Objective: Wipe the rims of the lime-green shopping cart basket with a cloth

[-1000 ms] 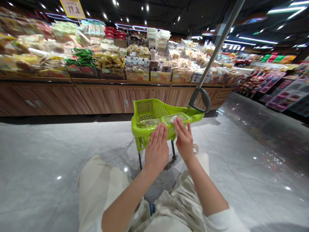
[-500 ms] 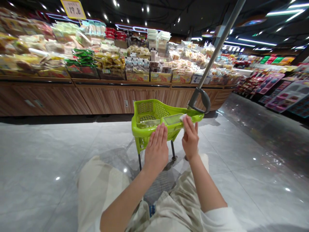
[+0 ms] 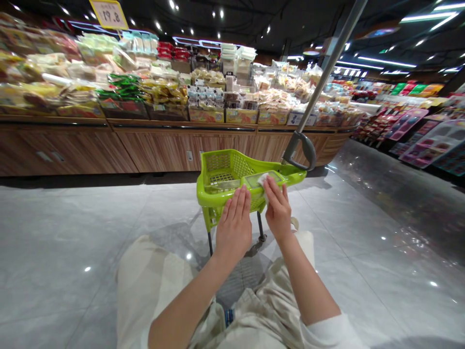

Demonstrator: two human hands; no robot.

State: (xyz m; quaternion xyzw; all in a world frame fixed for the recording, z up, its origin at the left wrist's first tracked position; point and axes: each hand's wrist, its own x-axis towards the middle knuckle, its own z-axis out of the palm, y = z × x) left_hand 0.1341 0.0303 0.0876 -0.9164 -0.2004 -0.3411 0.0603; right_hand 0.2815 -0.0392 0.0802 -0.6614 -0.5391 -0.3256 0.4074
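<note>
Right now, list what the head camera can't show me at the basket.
Head view:
Green basket: its front wall is hidden behind the left hand.
Flat package in it: the right hand covers one end; glare blurs its top.
White scrap under the right hand: too small to identify.
Price sign: its top line is too small to read.

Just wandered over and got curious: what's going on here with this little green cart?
In a supermarket aisle, a person's right hand pinches a white scrap, perhaps a tissue, against a flat clear package lying on a lime-green shopping cart basket. Their open left hand is held up at the basket's front. Ahead, packaged snacks are piled on a wood-fronted display counter.
</note>
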